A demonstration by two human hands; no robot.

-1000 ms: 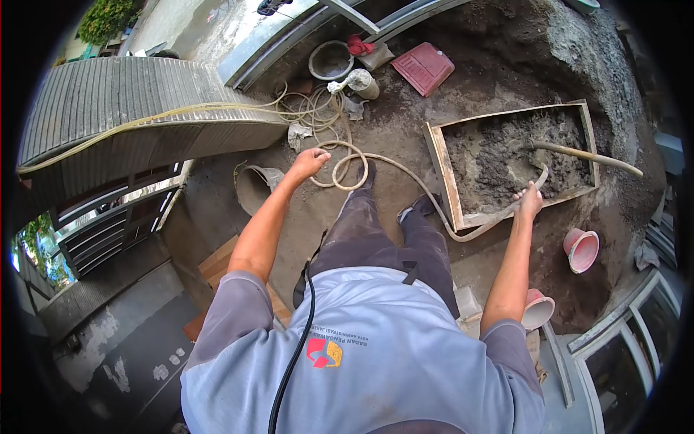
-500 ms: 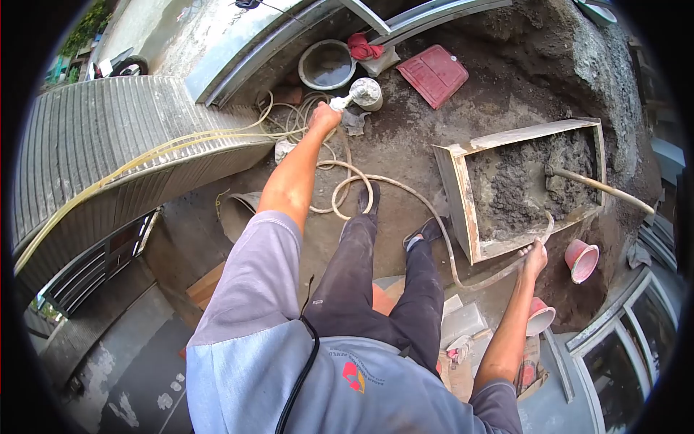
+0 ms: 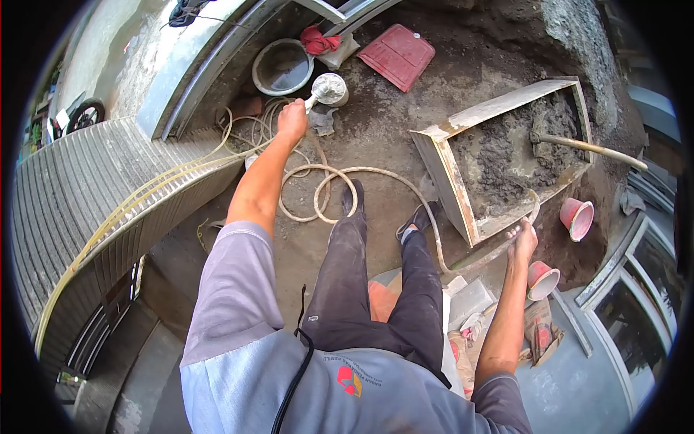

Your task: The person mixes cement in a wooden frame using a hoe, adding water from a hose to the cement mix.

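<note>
Left grip [image 3: 293, 121] — closed round a whitish handle [image 3: 311, 100], canister [image 3: 333, 90] just beyond. Right grip [image 3: 522, 239] — curled round the hose [image 3: 483, 259], box [image 3: 450, 189] beside it.

Hands: two, one left hand [image 3: 293, 121], one right hand [image 3: 523, 240]. Hose [image 3: 405, 181]: at least one; coils overlap, exact number cannot be told. Whitish handle [image 3: 311, 103]: one. Grey pail [image 3: 338, 99]: one. Wooden box [image 3: 506, 107]: one. Hoe [image 3: 596, 148]: one. Pink buckets [image 3: 571, 217]: two. Round basin [image 3: 258, 72]: one. Red plastic panel [image 3: 397, 58]: one. Red cloth [image 3: 318, 40]: one. Shoes [image 3: 350, 197]: two. Trouser legs [image 3: 340, 275]: two. Black cord [image 3: 295, 383]: one. Motorbike wheel [image 3: 87, 116]: one in view. Brown paper sacks [image 3: 543, 334]: at least one; heap partly hidden behind right arm.
</note>
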